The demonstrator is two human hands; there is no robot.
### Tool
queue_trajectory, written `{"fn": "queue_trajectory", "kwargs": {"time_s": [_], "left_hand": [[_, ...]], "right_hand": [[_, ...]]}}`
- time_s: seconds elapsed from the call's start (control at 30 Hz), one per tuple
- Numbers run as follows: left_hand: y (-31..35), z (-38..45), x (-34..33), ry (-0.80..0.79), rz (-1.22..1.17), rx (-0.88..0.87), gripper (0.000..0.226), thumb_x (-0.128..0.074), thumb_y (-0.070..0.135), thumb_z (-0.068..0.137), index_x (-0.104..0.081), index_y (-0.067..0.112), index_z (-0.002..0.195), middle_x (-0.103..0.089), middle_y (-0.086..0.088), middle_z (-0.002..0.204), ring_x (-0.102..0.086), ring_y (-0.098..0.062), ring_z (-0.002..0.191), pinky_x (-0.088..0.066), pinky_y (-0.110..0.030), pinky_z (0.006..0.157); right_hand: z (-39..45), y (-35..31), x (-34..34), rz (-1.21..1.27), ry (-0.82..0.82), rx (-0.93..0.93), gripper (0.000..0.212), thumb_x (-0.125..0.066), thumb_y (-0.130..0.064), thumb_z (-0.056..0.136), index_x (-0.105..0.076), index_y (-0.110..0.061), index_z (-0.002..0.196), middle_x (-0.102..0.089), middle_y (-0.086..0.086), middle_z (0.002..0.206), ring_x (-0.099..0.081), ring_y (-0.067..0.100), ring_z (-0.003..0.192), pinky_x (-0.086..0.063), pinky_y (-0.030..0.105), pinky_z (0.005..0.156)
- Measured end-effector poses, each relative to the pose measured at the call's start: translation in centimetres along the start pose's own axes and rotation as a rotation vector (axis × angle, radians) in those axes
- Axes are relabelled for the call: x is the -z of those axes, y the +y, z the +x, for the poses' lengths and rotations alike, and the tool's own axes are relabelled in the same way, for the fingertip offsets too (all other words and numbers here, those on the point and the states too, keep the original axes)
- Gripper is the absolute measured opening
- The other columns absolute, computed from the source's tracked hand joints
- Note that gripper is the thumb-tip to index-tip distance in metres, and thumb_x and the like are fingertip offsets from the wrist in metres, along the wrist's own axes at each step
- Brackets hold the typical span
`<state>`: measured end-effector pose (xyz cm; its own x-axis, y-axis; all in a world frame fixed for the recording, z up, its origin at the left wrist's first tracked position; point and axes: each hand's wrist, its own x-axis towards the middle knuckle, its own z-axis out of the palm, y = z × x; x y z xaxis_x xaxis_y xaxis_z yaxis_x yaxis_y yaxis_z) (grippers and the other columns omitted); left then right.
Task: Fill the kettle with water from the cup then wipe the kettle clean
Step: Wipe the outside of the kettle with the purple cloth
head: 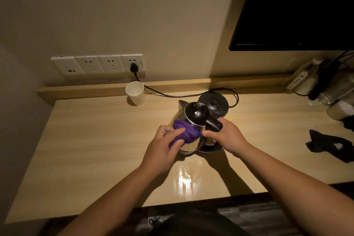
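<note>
A steel kettle (188,144) with a black lid and black handle stands on the wooden desk (92,145), lid closed. My left hand (164,145) presses a bunched purple cloth (184,132) against the kettle's near side. My right hand (226,136) grips the black handle on the kettle's right. A white paper cup (135,93) stands upright at the back left of the desk, apart from both hands. Whether the cup holds water is not visible.
The kettle's black base (215,104) sits just behind it, its cord running to a wall socket (133,63). Bottles and jars (314,82) crowd the back right corner. A black cloth (329,144) lies at the right. A dark screen (298,5) hangs above.
</note>
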<state>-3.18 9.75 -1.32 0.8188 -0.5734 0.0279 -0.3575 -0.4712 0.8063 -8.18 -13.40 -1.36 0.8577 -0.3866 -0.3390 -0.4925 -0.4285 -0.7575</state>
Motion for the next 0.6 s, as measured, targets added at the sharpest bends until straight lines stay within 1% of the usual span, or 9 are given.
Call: {"fn": "queue_trajectory", "kwargs": {"time_s": [0.07, 0.13, 0.17, 0.23, 0.33, 0.4, 0.43, 0.5, 0.6], "left_hand": [[1.4, 0.8, 1.0, 0.052, -0.076, 0.029, 0.033, -0.056, 0.024, 0.097, -0.052, 0.035, 0.128, -0.04, 0.018, 0.113, -0.044, 0.015, 0.1, -0.037, 0.001, 0.077], [2.0, 1.8, 1.8, 0.098, -0.053, 0.046, 0.035, -0.056, 0.025, 0.096, -0.052, 0.034, 0.129, -0.042, 0.016, 0.116, -0.047, 0.008, 0.1, -0.037, -0.001, 0.076], [1.9, 2.5, 2.2, 0.107, 0.018, 0.039, 0.037, -0.057, 0.027, 0.096, -0.051, 0.033, 0.132, -0.043, 0.015, 0.119, -0.048, 0.004, 0.101, -0.036, -0.003, 0.078], [1.6, 4.0, 3.1, 0.069, 0.181, 0.009, 0.038, -0.056, 0.032, 0.096, -0.05, 0.033, 0.134, -0.046, 0.012, 0.124, -0.048, -0.002, 0.103, -0.035, -0.01, 0.083], [1.8, 6.2, 4.0, -0.073, 0.462, -0.096, 0.035, -0.054, 0.035, 0.096, -0.053, 0.034, 0.131, -0.049, 0.007, 0.124, -0.051, -0.01, 0.105, -0.043, -0.023, 0.084], [2.4, 7.3, 3.9, -0.164, 0.653, -0.19, 0.036, -0.053, 0.036, 0.096, -0.052, 0.035, 0.132, -0.05, 0.005, 0.123, -0.051, -0.014, 0.105, -0.044, -0.026, 0.083], [2.7, 7.7, 3.8, -0.183, 0.721, -0.234, 0.037, -0.054, 0.036, 0.096, -0.052, 0.035, 0.132, -0.05, 0.003, 0.123, -0.051, -0.016, 0.105, -0.045, -0.027, 0.083], [3.4, 8.8, 3.3, -0.194, 0.85, -0.268, 0.038, -0.059, 0.034, 0.093, -0.053, 0.033, 0.131, -0.05, -0.001, 0.123, -0.051, -0.021, 0.107, -0.047, -0.032, 0.086], [4.4, 10.6, 2.7, -0.144, 1.017, -0.218, 0.043, -0.065, 0.031, 0.089, -0.053, 0.029, 0.13, -0.049, -0.006, 0.122, -0.051, -0.025, 0.109, -0.048, -0.037, 0.089]], "right_hand": [[0.0, -0.3, 0.2, -0.097, -0.014, 0.044, 0.046, -0.082, -0.038, 0.077, -0.058, -0.023, 0.114, -0.064, -0.005, 0.101, -0.061, 0.012, 0.091, -0.05, 0.025, 0.072], [0.0, -0.4, 0.4, -0.198, -0.035, 0.08, 0.043, -0.081, -0.04, 0.077, -0.057, -0.021, 0.108, -0.063, -0.005, 0.095, -0.06, 0.011, 0.085, -0.047, 0.023, 0.066], [0.1, -0.4, 0.5, -0.245, -0.05, 0.095, 0.041, -0.081, -0.039, 0.078, -0.057, -0.02, 0.105, -0.062, -0.004, 0.093, -0.059, 0.01, 0.082, -0.044, 0.022, 0.063], [0.2, -0.3, 0.7, -0.314, -0.081, 0.121, 0.039, -0.08, -0.038, 0.079, -0.055, -0.02, 0.103, -0.06, -0.002, 0.091, -0.057, 0.01, 0.079, -0.04, 0.021, 0.06], [0.4, -0.3, 1.3, -0.351, -0.121, 0.142, 0.04, -0.08, -0.036, 0.079, -0.054, -0.022, 0.105, -0.059, -0.002, 0.094, -0.057, 0.014, 0.082, -0.042, 0.022, 0.063], [0.6, -0.4, 1.7, -0.373, -0.144, 0.158, 0.04, -0.08, -0.037, 0.079, -0.053, -0.023, 0.105, -0.058, -0.003, 0.094, -0.057, 0.015, 0.084, -0.042, 0.023, 0.065], [0.7, -0.4, 1.9, -0.383, -0.154, 0.167, 0.04, -0.08, -0.037, 0.079, -0.053, -0.023, 0.106, -0.058, -0.003, 0.094, -0.057, 0.016, 0.085, -0.042, 0.024, 0.066], [1.0, -0.4, 2.1, -0.41, -0.167, 0.188, 0.041, -0.08, -0.039, 0.079, -0.053, -0.024, 0.106, -0.059, -0.002, 0.095, -0.057, 0.016, 0.085, -0.043, 0.024, 0.066], [1.2, -0.5, 2.3, -0.442, -0.173, 0.215, 0.04, -0.079, -0.039, 0.08, -0.051, -0.025, 0.104, -0.057, -0.004, 0.093, -0.055, 0.013, 0.081, -0.038, 0.019, 0.062]]}}
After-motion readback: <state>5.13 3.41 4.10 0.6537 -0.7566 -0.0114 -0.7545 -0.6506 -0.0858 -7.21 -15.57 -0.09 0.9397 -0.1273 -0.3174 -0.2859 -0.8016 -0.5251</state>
